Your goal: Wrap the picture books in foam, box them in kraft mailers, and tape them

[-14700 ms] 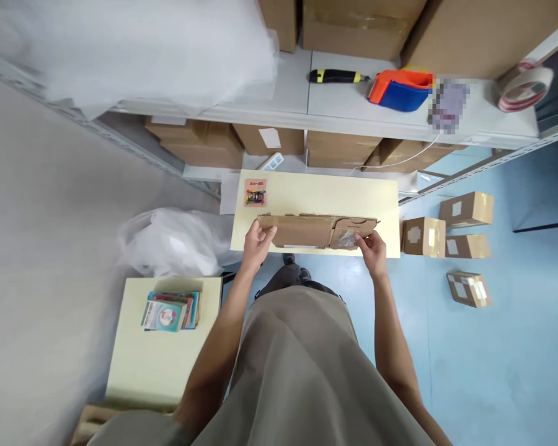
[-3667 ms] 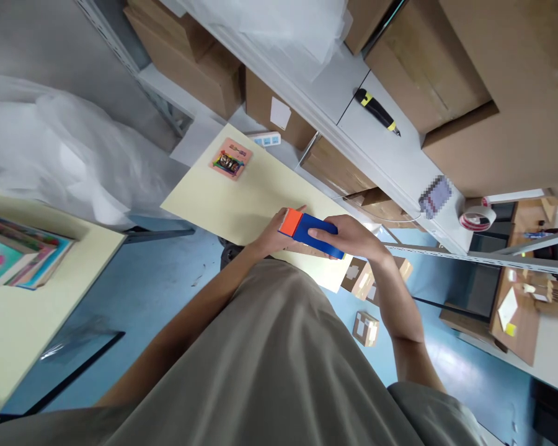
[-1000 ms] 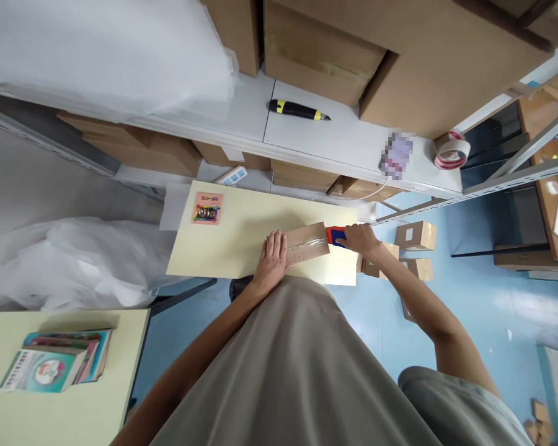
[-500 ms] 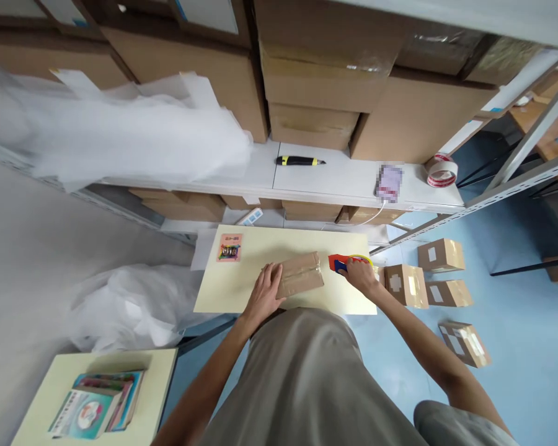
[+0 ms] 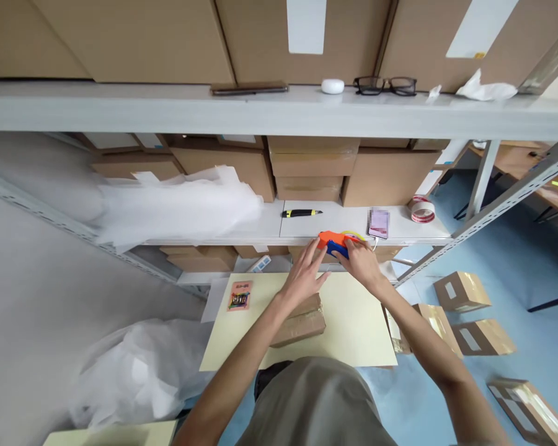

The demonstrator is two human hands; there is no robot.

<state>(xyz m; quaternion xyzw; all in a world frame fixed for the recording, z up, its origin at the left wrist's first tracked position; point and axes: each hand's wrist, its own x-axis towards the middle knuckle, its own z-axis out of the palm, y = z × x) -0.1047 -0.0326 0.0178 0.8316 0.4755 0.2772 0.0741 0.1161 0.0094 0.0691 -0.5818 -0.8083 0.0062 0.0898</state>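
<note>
My right hand [image 5: 360,263] grips an orange and blue tape dispenser [image 5: 333,243], held up at the front edge of the grey shelf [image 5: 307,226]. My left hand [image 5: 304,275] is raised beside it, fingers stretched toward the dispenser's orange end and holding nothing. Below both hands a taped cardboard box [image 5: 300,322] lies on the pale yellow table [image 5: 353,328]. A small colourful card [image 5: 240,295] sits at the table's far left corner.
On the shelf lie a black and yellow utility knife [image 5: 301,213], a phone [image 5: 379,223] and a roll of tape [image 5: 422,210]. White foam sheet [image 5: 177,207] covers its left part. Several taped boxes [image 5: 462,291] sit on the blue floor at right. Glasses [image 5: 385,85] rest on the upper shelf.
My right hand lifted the tape dispenser from the table up to the shelf edge. My left hand left the box and rose toward the dispenser. The view tilted up.
</note>
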